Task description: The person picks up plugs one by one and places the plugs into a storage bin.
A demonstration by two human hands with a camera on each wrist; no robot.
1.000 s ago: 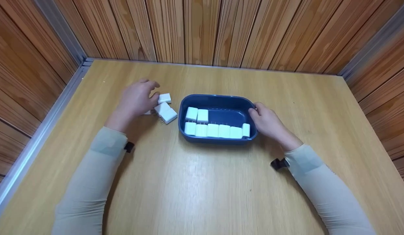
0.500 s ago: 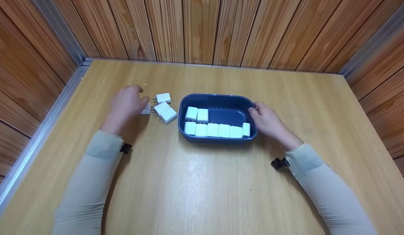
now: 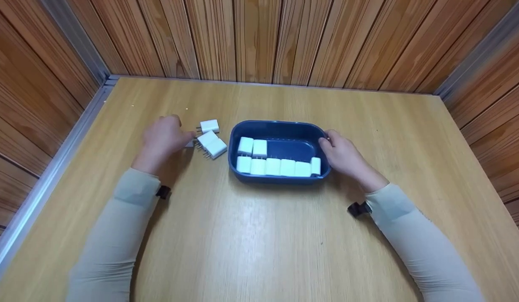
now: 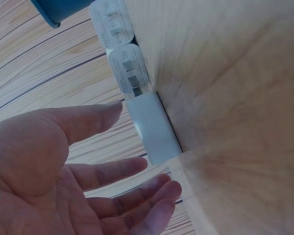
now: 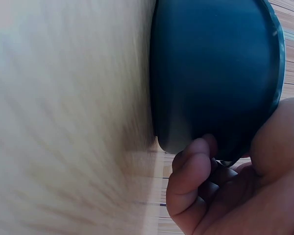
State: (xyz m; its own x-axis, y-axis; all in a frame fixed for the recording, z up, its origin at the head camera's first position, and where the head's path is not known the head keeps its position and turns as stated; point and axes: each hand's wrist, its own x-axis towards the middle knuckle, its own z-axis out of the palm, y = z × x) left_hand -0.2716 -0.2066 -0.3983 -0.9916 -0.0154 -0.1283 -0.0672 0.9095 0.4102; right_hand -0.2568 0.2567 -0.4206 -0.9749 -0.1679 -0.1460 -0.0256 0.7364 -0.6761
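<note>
White plug chargers [image 3: 212,144] lie on the table left of a dark blue plastic bin [image 3: 280,180]. My left hand [image 3: 162,136] is at the leftmost charger [image 4: 154,129], mostly hidden in the head view. In the left wrist view its thumb and fingers are spread around that charger without a visible pinch. Two more chargers [image 4: 121,49] lie beyond, prongs facing the hand. My right hand [image 3: 343,155] grips the right end of the bin, thumb at the rim and fingers curled beneath it in the right wrist view. Inside the bin stand several white chargers [image 3: 274,167].
Another charger [image 3: 209,126] lies behind the pair, its prongs pointing left. The wooden table [image 3: 242,251] is bounded by wood-panelled walls [image 3: 259,42] at the back and sides. The bin's back right part shows bare floor.
My left hand has moved left and slightly toward me, from beside the rear charger to the leftmost one. The right hand and the bin have stayed in place.
</note>
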